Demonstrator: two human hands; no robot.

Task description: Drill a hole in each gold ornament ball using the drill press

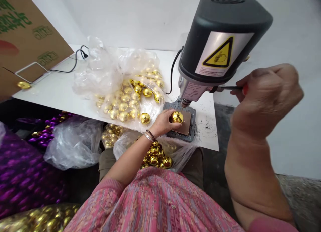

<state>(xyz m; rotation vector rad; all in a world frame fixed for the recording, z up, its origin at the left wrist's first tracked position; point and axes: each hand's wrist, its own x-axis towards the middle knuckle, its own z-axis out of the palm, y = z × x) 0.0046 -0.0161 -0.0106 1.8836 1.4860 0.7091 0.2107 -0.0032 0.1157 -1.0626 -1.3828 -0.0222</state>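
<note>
My left hand (164, 122) grips a shiny gold ball (177, 117) over the brown pad on the drill's base (184, 125). Right above the ball is the chuck of a black bench drill press (225, 37), its thin bit at or very near the ball's top; I cannot tell whether it has entered. Up on the right, my right hand (271, 94) is closed around the drill's feed lever (232, 88), a dark rod with a red knob partly hidden by the fingers.
A clear plastic bag (110, 71) of gold balls lies on the white table (75, 104). More gold balls (156, 155) sit in a bag on my lap. A cardboard box (32, 34) stands at left, near purple balls in bags (22, 171). Dark shavings surround the drill base.
</note>
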